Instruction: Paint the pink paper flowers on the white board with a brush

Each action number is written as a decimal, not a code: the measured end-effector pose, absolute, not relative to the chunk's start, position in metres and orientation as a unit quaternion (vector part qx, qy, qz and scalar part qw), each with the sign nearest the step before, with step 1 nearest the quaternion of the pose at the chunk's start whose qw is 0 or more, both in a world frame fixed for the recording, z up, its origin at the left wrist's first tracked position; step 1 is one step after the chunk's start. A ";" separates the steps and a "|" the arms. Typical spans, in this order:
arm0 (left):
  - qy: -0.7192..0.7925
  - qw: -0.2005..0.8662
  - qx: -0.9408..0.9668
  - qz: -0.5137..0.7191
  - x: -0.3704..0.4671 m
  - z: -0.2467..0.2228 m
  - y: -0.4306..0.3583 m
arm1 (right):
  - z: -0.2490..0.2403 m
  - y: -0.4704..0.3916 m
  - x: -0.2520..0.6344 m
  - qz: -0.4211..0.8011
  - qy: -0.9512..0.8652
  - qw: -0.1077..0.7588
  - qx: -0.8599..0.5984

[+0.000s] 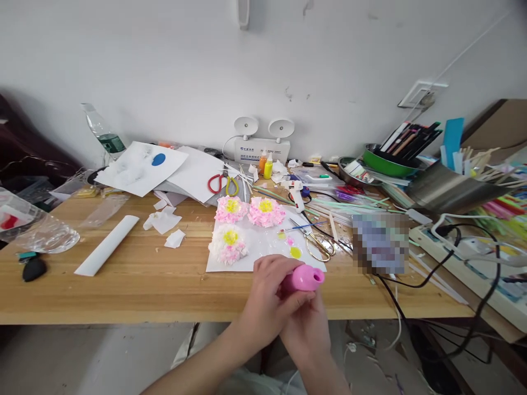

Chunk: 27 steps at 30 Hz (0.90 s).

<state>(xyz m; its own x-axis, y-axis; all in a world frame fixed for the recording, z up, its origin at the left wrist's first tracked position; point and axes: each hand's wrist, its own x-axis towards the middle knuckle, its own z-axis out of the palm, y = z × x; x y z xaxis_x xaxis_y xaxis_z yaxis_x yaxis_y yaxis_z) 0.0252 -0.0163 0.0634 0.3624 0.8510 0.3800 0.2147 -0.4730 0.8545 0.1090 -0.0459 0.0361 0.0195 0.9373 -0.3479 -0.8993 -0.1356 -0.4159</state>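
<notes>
Both hands are together in front of the table's near edge, around a pink paint bottle (pixel 305 278) whose open mouth points right. My left hand (pixel 267 288) wraps over the bottle, fingers on top and thumb below. Lower down, my right hand (pixel 310 329) is closed against the bottle's underside; its fingers are mostly hidden. Just beyond lies a white sheet (pixel 263 262) with three fluffy flowers: a pink one (pixel 231 208), another pink one (pixel 266 212) and a white-and-pink one (pixel 229 244). Yellow paint (pixel 295 252) and pink paint (pixel 290 241) dot the sheet, near a thin blue brush (pixel 302 226).
Gold-handled scissors (pixel 321 246) and a glue gun (pixel 295 195) lie right of the flowers. Behind stand a yellow bottle (pixel 268 167) and an orange bottle (pixel 262 163). A rolled paper (pixel 107 246) lies left. Cables (pixel 428 282) and a power strip (pixel 444 252) crowd the right.
</notes>
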 end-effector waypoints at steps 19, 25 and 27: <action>0.425 0.385 0.708 0.411 -0.028 0.041 -0.032 | 0.035 0.044 0.221 0.232 -0.526 0.498 -0.649; 0.398 0.400 0.717 0.408 -0.039 0.051 -0.036 | 0.061 0.148 0.178 0.050 -0.742 0.209 -0.635; 0.381 0.391 0.727 0.416 -0.040 0.056 -0.034 | 0.065 0.182 0.159 0.037 -0.760 0.168 -0.627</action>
<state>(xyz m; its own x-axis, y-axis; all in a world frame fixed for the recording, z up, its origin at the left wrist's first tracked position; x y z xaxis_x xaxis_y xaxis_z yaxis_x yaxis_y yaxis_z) -0.0401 -0.0342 0.0558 0.3630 0.8796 0.3074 0.2292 -0.4041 0.8855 0.1587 0.1820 0.0649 -0.1583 0.9650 0.2089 0.9402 0.2119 -0.2665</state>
